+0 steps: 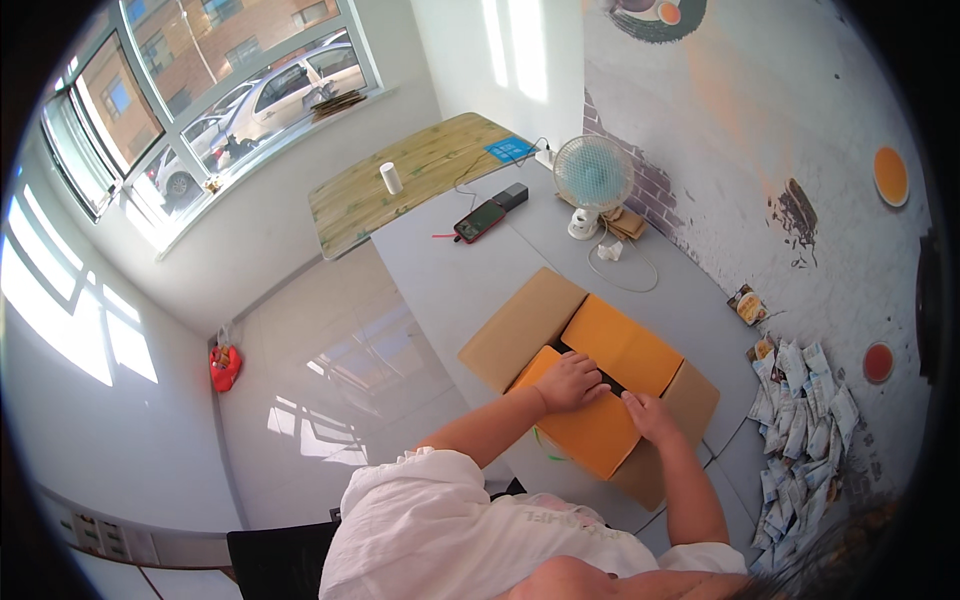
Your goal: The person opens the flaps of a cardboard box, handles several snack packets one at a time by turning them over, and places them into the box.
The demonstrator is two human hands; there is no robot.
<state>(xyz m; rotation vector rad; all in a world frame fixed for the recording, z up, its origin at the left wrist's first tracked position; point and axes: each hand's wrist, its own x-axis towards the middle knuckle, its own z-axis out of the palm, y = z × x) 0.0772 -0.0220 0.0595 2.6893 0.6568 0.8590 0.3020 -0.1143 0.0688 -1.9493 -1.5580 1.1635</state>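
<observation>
A cardboard box [525, 320] stands on the grey table in front of me, with brown end flaps folded outward. Its two long orange sides nearly meet over the top: a far orange flap [628, 345] and a near orange flap [580, 440], with a narrow dark gap between them. My left hand [572, 382] lies over the near flap, its fingers curled at the gap's edge. Toward the right end, my right hand [650, 415] pinches the same flap's edge. The fingertips of both hands are partly hidden, and the box's contents cannot be made out.
Beyond the box are a small white fan [592, 180] with a trailing cable, a phone [481, 221] and a dark block [512, 196]. A white cylinder [391, 178] stands on the wooden table [350, 205]. Many slim packets [800, 420] lie piled at the right.
</observation>
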